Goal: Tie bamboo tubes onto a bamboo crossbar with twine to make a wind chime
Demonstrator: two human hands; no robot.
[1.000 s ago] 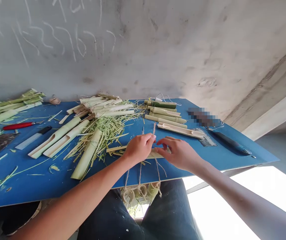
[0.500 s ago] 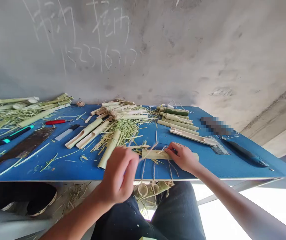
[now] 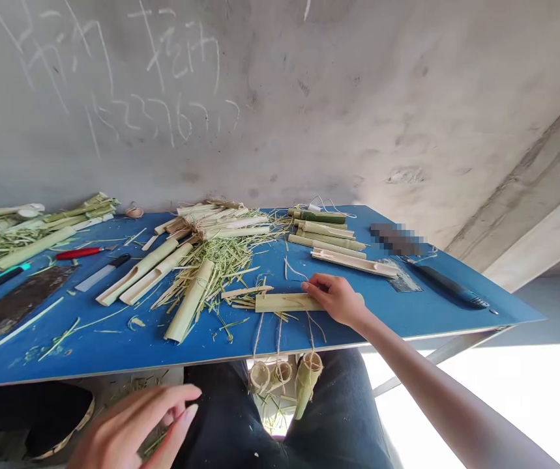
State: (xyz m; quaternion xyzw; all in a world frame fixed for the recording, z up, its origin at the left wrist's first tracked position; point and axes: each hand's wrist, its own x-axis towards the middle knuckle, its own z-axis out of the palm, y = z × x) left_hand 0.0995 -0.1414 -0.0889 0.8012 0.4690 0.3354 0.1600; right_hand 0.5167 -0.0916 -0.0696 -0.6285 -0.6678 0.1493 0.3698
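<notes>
A pale split bamboo piece [image 3: 280, 302] lies near the table's front edge, with my right hand [image 3: 336, 298] closed on its right end. A thin twine [image 3: 295, 270] sticks up from beside that hand's fingertips. Cords run down from the bamboo piece over the edge to three short bamboo tubes, among them a tilted tube [image 3: 306, 384] at the right and a round-mouthed tube [image 3: 260, 376] at the left. My left hand [image 3: 137, 423] is below the table edge at lower left, fingers apart, with nothing visible in it.
Bamboo shavings [image 3: 231, 251] and a bundle of split bamboo [image 3: 231, 225] lie mid-table. Cleavers, including a dark blade [image 3: 20, 301] at left and a black-handled one [image 3: 448, 286] at right, lie nearby. A small knife [image 3: 102, 272] and bamboo strips [image 3: 328, 241] are also there.
My left hand has dropped from the bamboo piece to lower left, and its fingers have opened. My right hand stays on the bamboo piece. The view has shifted; the hanging tubes show more plainly.
</notes>
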